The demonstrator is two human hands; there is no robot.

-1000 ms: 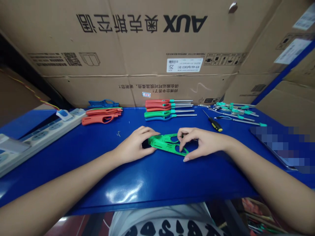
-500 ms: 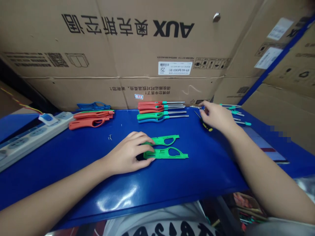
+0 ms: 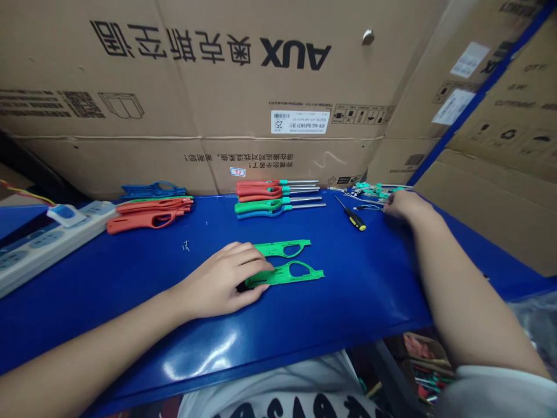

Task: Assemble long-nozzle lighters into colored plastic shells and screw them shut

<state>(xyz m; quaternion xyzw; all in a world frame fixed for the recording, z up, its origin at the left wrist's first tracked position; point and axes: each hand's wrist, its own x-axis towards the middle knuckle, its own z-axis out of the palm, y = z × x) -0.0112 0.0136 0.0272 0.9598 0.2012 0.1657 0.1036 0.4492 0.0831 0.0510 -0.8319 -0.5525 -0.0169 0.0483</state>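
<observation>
Surface (image 3: 348,290) is carrying a lighter stack (image 3: 260,207) (landmark). Right hand (image 3: 407,207) is hovering at metal-tube parts (image 3: 372,190), right of stack; fingertips hidden, can't tell grip. Left hand (image 3: 230,280) is closing thumb and fingers on near green shell (image 3: 281,275), front of stack. Far green shell (image 3: 274,249) is lying between near shell and stack. Screwdriver (image 3: 355,219) is lying right of stack, metal bits (image 3: 186,245) front-left.

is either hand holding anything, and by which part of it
The left hand holds the near green shell by its left end. Whether the right hand, at the teal-tipped parts, grips anything cannot be told.
</observation>
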